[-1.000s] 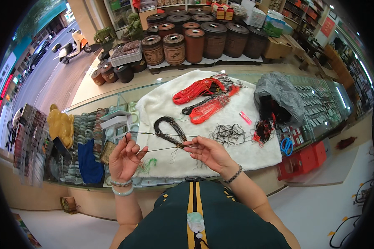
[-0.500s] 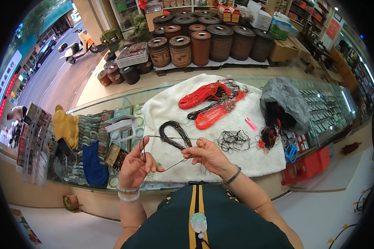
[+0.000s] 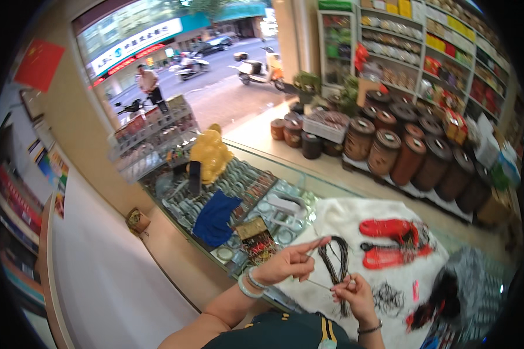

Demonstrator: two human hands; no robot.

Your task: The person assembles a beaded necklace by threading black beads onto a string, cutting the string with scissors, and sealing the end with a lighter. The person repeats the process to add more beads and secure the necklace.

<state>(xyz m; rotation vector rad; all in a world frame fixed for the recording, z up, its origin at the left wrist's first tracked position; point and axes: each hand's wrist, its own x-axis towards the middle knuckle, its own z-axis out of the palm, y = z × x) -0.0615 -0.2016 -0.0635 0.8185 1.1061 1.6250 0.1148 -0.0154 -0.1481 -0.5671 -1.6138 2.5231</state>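
Observation:
A thin dark cord [image 3: 319, 285] runs taut between my hands. My left hand [image 3: 286, 263] has its index finger stretched out and its other fingers curled, with the cord about them. My right hand [image 3: 355, 298] pinches the cord between thumb and fingertips. Just beyond the hands, a looped bundle of dark cord [image 3: 344, 256] lies on the white fluffy cloth [image 3: 332, 212]; its lower end is partly behind my right hand. A loose tangle of black cord [image 3: 388, 298] rests to the right of that hand. Farther off lie red cord hanks [image 3: 384, 228] with black strands.
The cloth covers part of a glass counter. At left are a box of small beads [image 3: 254, 239], a blue cloth [image 3: 216, 218], rows of bangles [image 3: 247, 186] and a yellow figurine [image 3: 211, 154]. A pink packet [image 3: 415, 289] and a grey plastic bag [image 3: 477, 273] lie right.
The view has swung left toward the street, showing a person outside. My hands have come closer together and the cord loop between them is narrower.

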